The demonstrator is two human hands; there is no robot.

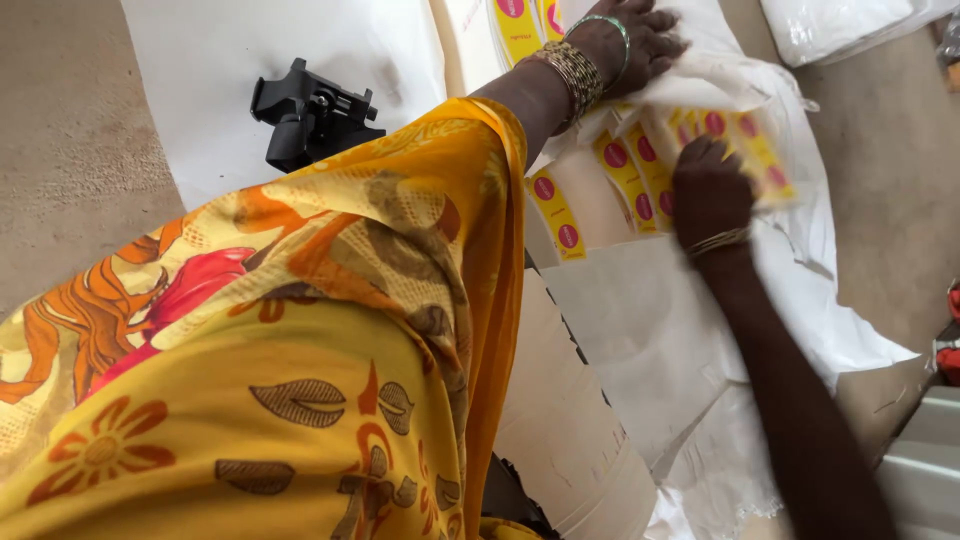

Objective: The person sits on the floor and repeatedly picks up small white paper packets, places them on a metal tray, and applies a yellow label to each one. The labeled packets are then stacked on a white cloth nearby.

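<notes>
My left hand (632, 40), with bangles at the wrist, lies flat with fingers spread on a white sheet (715, 75) at the top of the view. My right hand (708, 190) rests on a fanned row of yellow labels with red round marks (640, 165), its fingers curled over them. One more yellow label (557, 210) lies apart to the left. Another stack of yellow labels (520, 25) shows behind my left wrist. Whether the right hand pinches a label cannot be told.
My yellow patterned cloth (300, 350) fills the lower left. A black clamp-like device (310, 110) sits on white sheeting (230, 60). White paper sheets (660, 330) lie under my right arm. A white bag (840, 25) is at the top right, bare floor (900, 180) beside it.
</notes>
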